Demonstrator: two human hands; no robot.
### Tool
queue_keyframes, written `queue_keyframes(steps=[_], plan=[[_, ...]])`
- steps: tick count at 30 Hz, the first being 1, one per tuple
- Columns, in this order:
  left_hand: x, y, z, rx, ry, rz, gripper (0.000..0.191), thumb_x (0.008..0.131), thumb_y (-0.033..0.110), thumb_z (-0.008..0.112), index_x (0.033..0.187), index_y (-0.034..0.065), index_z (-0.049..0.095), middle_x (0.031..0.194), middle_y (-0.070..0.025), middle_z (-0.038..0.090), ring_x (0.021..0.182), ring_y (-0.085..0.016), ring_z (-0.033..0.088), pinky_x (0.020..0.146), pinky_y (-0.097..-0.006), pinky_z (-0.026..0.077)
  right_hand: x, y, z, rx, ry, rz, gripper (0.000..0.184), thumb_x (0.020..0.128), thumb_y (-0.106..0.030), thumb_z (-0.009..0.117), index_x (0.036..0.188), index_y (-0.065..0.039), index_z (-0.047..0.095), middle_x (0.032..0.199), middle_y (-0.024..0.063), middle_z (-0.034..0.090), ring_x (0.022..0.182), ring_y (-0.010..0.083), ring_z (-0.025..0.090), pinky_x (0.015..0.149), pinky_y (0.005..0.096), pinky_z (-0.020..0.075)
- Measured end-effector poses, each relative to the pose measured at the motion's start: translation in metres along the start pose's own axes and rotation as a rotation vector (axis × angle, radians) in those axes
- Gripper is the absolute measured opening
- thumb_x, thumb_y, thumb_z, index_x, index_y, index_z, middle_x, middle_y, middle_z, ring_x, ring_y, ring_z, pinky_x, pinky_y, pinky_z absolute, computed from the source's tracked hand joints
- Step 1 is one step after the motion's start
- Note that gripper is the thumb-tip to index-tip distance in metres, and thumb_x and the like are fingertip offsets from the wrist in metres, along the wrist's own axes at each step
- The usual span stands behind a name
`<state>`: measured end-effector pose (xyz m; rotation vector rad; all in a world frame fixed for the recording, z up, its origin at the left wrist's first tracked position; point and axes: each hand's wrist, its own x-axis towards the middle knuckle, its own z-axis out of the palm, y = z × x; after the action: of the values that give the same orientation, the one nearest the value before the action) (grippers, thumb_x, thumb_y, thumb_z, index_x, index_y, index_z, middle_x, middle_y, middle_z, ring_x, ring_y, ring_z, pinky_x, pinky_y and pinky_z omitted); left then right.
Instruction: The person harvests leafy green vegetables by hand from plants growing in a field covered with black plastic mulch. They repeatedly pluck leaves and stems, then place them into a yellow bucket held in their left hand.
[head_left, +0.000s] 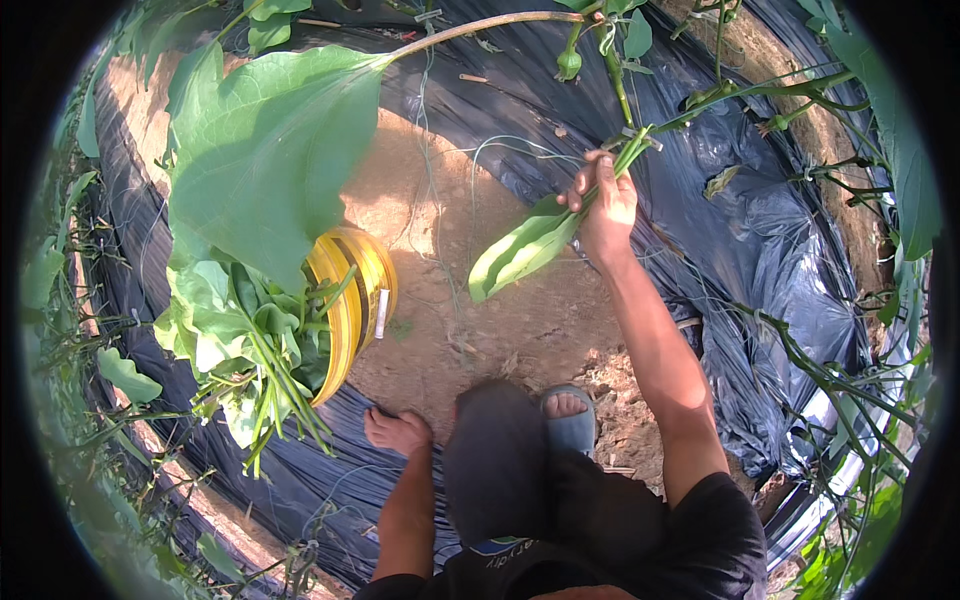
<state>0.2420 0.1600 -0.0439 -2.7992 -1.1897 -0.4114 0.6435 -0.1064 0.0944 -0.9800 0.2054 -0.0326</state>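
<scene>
My right hand (609, 214) is closed around the stems of a few long green leaves (525, 247). The stem ends stick out above the fingers, beside a plant branch (682, 116), and the blades hang down to the left. My left hand (400, 431) is low, over black plastic film (352, 465), and seems to hold nothing; how far its fingers are closed is unclear. Above and left of it is a yellow striped basket (349, 300), tilted on its side. Picked leaves with long stems (277, 360) fill its mouth and spill out.
A large broad leaf (277, 142) hangs over the basket on a thick stalk (487, 28). Black film (750, 247) covers the raised bed on the right, where stripped branches (810, 360) reach inward. Thin strings (427, 120) hang across the bare soil path (465, 322). My sandalled foot (570, 420) stands there.
</scene>
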Motion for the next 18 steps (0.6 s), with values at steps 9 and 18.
queue_keyframes(steps=[9, 18], plan=[[-0.004, -0.003, 0.005, 0.018, -0.023, -0.044, 0.061, 0.077, 0.021, 0.052, 0.133, -0.0032, 0.045, 0.142, -0.0215, 0.042, 0.133, -0.041, 0.035, 0.11, -0.054, 0.024, 0.09, -0.095, 0.043, -0.583, 0.23, -0.121, 0.03, 0.091, -0.036, 0.071, 0.094, -0.008, 0.06, 0.067, -0.0021, 0.053, 0.049, 0.0051, 0.041, 0.041, 0.0229, 0.0305], [-0.002, -0.002, 0.001, -0.02, -0.03, -0.049, 0.063, 0.074, 0.015, 0.055, 0.133, -0.0039, 0.043, 0.141, -0.0233, 0.042, 0.131, -0.043, 0.036, 0.11, -0.0558, 0.023, 0.101, -0.075, 0.038, -0.773, 0.244, -0.237, 0.024, 0.091, -0.02, 0.063, 0.104, -0.002, 0.071, 0.075, 0.0068, 0.069, 0.065, 0.0153, 0.063, 0.062, 0.0302, 0.0488]])
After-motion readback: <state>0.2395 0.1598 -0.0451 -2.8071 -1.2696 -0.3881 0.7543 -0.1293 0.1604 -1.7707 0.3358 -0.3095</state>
